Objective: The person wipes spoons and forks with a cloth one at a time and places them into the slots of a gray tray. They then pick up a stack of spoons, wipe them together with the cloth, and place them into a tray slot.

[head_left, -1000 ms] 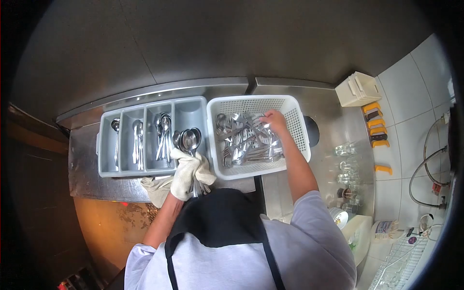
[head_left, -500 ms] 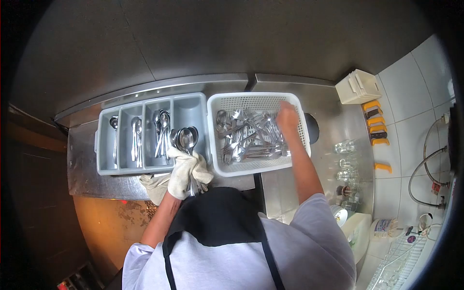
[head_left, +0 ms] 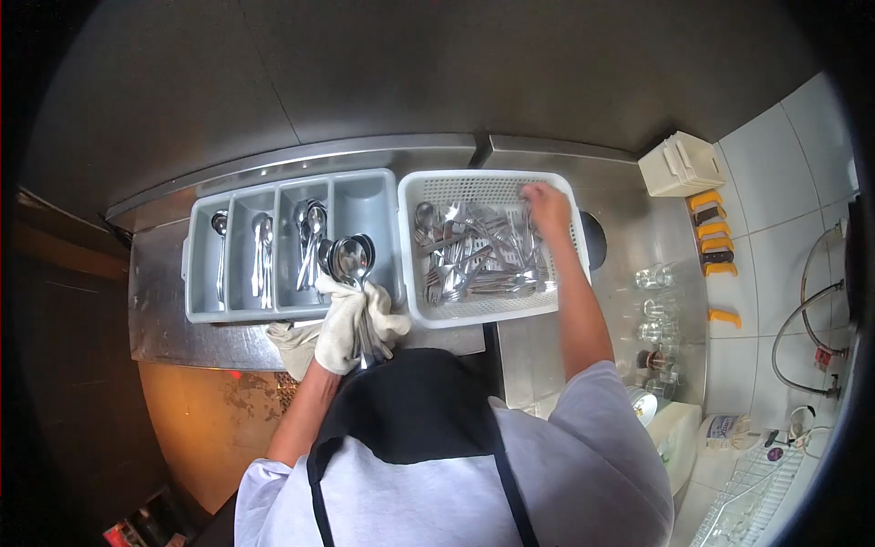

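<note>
My left hand [head_left: 337,342], covered by a cream cloth [head_left: 339,319], is closed around a bunch of spoons [head_left: 350,259]. Their bowls point up, in front of the cutlery tray's right end. In the far right part of the white perforated basket [head_left: 415,312] is my right hand [head_left: 547,208], its fingers curled together. What they grip, if anything, I cannot make out. Mixed forks and spoons [head_left: 474,260] lie jumbled in the basket below that hand. The grey cutlery tray [head_left: 360,187] has spoons [head_left: 220,246] in its leftmost compartment and more cutlery [head_left: 262,255] in the two beside it.
Both containers rest on a steel counter [head_left: 196,342]. A dark round object [head_left: 592,242] sits against the basket's right side. Several glasses [head_left: 656,305] stand to the right, near yellow-handled tools [head_left: 715,244] and a cream container [head_left: 681,164]. Another cloth [head_left: 296,346] hangs at the front edge.
My right hand has shifted slightly within the basket's far right part, its fingers now curled. The left hand keeps its hold on the spoons. The whole view has shifted a little.
</note>
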`<state>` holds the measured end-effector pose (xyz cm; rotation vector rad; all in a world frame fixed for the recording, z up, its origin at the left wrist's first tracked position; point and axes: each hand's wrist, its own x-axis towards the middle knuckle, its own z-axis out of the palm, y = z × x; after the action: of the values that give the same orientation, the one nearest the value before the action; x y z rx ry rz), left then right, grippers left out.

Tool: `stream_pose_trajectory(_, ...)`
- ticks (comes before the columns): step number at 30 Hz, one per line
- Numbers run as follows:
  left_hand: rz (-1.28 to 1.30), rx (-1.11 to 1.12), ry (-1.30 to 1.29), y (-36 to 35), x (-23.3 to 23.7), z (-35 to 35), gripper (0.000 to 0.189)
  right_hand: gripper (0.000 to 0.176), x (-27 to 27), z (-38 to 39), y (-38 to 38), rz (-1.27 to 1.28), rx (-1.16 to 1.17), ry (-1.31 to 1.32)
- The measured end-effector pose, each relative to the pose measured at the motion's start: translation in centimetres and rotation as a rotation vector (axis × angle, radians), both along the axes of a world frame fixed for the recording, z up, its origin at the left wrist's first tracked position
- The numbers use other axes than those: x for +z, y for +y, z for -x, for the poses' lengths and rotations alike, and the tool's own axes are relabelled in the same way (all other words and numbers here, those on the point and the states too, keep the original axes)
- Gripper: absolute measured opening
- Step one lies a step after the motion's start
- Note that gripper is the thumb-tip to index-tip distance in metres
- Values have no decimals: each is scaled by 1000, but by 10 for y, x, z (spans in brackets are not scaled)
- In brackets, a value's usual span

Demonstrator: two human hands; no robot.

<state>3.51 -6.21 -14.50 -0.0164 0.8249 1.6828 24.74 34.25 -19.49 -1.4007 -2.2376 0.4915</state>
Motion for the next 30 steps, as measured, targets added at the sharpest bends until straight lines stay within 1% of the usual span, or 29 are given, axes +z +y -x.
stream_pose_trajectory(1,-47,-49,-107,1,13,-2,14,25,16,-4,-3,-110,-33,12)
stream_pose_trajectory(2,-14,-22,-68,3,12,-5,16,25,30,-6,-6,-220,-68,25)
stream_pose_trajectory(4,51,26,12,7,6,-8,22,26,56,-11,-18,-146,-109,406)
stream_pose_trajectory(5,24,9,-59,9,-1,-8,18,27,68,-13,-26,-109,-130,597)
stream_pose_trajectory(6,-3,-9,-129,11,-11,-7,16,26,80,-13,-36,-33,-118,689)
stream_pose_trajectory(8,1,-81,30,18,-16,-10,15,26,102,-7,-67,117,-101,873)
stream_pose_trajectory(9,26,-134,261,24,-15,-14,15,28,110,0,-89,201,-30,904)
stream_pose_trajectory(11,-128,-84,1,36,-41,-18,26,25,120,21,-132,487,-4,944)
stream_pose_trajectory(12,-156,-110,-62,35,-40,-21,30,28,121,32,-153,622,76,997)
stream_pose_trajectory(13,-182,-137,-125,34,-35,-25,35,27,113,46,-171,724,113,1019)
stream_pose_trajectory(14,-146,-218,-224,35,-25,-24,44,23,105,56,-186,797,156,960)
stream_pose_trajectory(15,-102,-296,-323,36,-15,-24,54,23,88,68,-198,496,271,892)
stream_pose_trajectory(16,-277,-364,-232,33,-25,-19,46,24,74,76,-209,198,374,805)
stream_pose_trajectory(18,1,-205,86,35,-32,-26,41,29,81,79,-225,346,277,788)
stream_pose_trajectory(19,-10,-167,243,37,-13,-30,44,36,80,75,-226,417,282,817)
stream_pose_trajectory(20,-23,-123,202,36,5,-38,46,39,76,69,-226,504,290,833)
stream_pose_trajectory(22,-32,-162,228,18,-20,-20,46,44,61,56,-227,684,308,858)
stream_pose_trajectory(23,6,-185,191,11,-11,-14,41,51,54,51,-231,892,358,947)
stream_pose_trajectory(24,3,-118,328,9,-2,-15,35,52,49,45,-241,1011,462,1010)
stream_pose_trajectory(26,-25,-16,417,4,42,-19,37,53,45,35,-265,1244,683,1130)
stream_pose_trajectory(28,144,222,570,-9,34,6,45,52,35,42,-292,1292,909,931)
stream_pose_trajectory(30,259,345,972,-32,48,16,44,49,82,40,-292,1185,1088,672)
